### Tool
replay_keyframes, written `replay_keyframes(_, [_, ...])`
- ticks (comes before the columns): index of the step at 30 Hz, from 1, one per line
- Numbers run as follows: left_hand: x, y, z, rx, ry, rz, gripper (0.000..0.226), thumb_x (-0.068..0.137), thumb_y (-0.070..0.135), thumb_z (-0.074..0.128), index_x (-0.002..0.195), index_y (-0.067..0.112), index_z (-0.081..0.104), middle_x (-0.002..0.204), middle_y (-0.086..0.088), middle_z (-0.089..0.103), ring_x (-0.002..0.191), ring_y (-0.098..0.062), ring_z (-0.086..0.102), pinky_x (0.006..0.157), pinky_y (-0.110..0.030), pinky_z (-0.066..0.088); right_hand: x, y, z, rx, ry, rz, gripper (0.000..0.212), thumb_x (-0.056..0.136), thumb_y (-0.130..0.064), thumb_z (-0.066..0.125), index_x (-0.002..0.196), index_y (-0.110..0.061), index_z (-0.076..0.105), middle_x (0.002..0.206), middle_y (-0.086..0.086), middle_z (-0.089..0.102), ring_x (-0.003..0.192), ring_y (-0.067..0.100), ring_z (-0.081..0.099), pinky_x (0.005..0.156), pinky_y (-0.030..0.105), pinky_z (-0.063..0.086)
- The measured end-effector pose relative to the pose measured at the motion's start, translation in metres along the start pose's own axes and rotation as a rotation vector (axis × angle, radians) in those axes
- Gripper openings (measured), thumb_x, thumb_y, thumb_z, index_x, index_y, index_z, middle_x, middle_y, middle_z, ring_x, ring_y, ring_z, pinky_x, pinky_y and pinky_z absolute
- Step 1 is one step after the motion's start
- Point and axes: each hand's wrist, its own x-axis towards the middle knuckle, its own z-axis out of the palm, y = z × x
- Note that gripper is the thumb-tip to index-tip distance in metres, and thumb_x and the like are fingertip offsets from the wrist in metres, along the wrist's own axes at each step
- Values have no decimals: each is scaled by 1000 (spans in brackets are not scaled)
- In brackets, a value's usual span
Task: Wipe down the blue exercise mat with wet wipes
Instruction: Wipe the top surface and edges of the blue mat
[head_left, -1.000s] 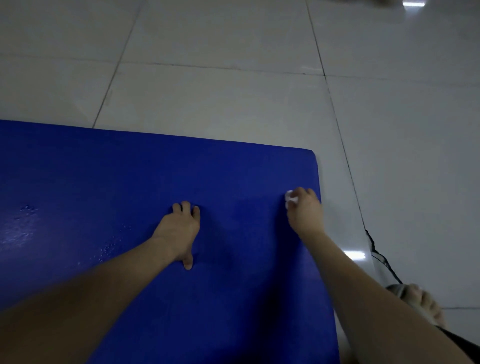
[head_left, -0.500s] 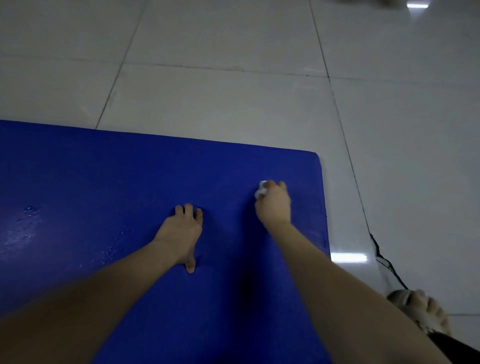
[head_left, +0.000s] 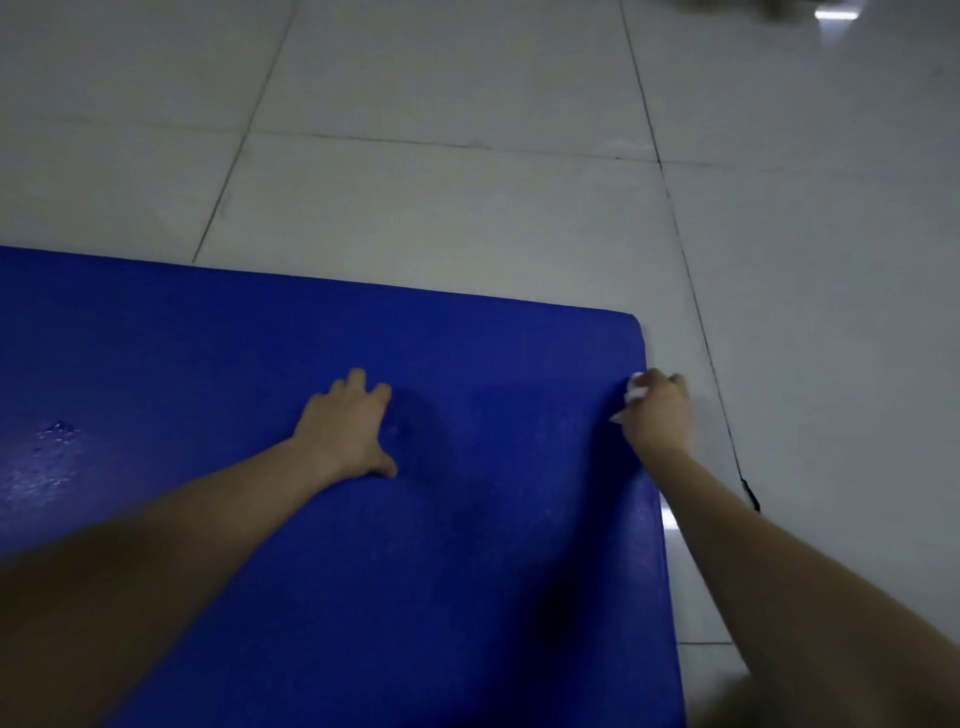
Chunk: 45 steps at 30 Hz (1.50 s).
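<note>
Slid my right hand (head_left: 657, 410), clutching the wipe (head_left: 635, 391), back to the mat (head_left: 467, 519) edge; left hand (head_left: 349, 427) stayed pressed flat, fingers spread.

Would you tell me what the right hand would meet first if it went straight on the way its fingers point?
Likely nothing: the right hand, gripping a wet wipe at the right edge of the blue exercise mat, points away along it; beyond lies only tiled floor, so the way looks free.

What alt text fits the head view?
A person's right hand grips a wadded white wet wipe at the right edge of a blue exercise mat, near its far corner. The left hand rests flat on the mat; pale floor tiles lie beyond it.
</note>
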Motion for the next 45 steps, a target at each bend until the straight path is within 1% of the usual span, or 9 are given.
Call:
replay_keyframes(2, [8,-9,4,-11,-20,-93,135,54,75,83,159,27,12,159,-12,17,145,-32,26,114,-54,34,-1,12,-2,31,46,53,27,95,-7,57,122,-4,59,123,17,51,90,32,55,79,34,43])
replay_keyframes(5, [14,-13,10,-119,-97,-155,149,54,72,85,161,30,-9,165,-11,-3,153,-32,3,120,-59,24,-3,0,3,80,67,110,26,95,-5,56,121,-2,57,124,18,50,94,37,56,82,38,44])
replay_keyframes(9, [19,-10,12,-129,-93,-169,150,55,68,88,161,30,-11,166,-11,-6,153,-32,0,120,-55,27,-3,-52,28,85,48,27,29,100,-12,48,126,-4,55,127,17,50,101,32,55,79,33,42])
replay_keyframes(18, [21,-14,21,-134,-68,-173,148,56,70,85,160,33,-14,166,-10,-10,153,-31,-2,121,-54,25,-43,-159,72,34,-165,-425,22,97,-8,53,115,-11,64,111,9,51,78,22,50,65,31,43])
replay_keyframes(23, [19,-15,21,-136,-68,-169,148,55,73,84,160,34,-13,166,-9,-9,153,-30,-1,121,-53,24,-11,-111,43,23,-75,-282,20,93,-9,64,110,-17,65,110,4,50,83,24,57,73,36,54])
replay_keyframes(28, [18,-13,18,-132,-66,-172,148,54,72,85,160,34,-12,166,-9,-8,153,-30,-1,121,-53,24,23,-40,5,6,-10,-71,29,89,-13,73,116,-8,63,124,12,51,92,36,62,84,37,49])
replay_keyframes(36, [17,-12,18,-130,-73,-177,147,56,72,85,160,35,-13,166,-8,-9,153,-30,-1,121,-53,23,31,-37,3,-128,39,83,35,93,-14,68,122,-4,53,127,16,49,104,34,58,78,33,42])
replay_keyframes(39, [18,-12,17,-119,-74,-177,148,55,72,85,160,34,-13,166,-9,-8,153,-30,-1,120,-53,24,26,-72,17,-172,34,-42,28,99,-13,46,124,-1,53,128,14,50,112,34,52,80,32,40])
replay_keyframes(45, [18,-13,20,-120,-67,-178,147,56,73,83,159,36,-15,166,-8,-11,153,-29,-2,121,-53,23,-8,-154,53,-99,-83,-365,20,91,-7,52,109,-11,59,119,11,50,100,28,53,75,33,44])
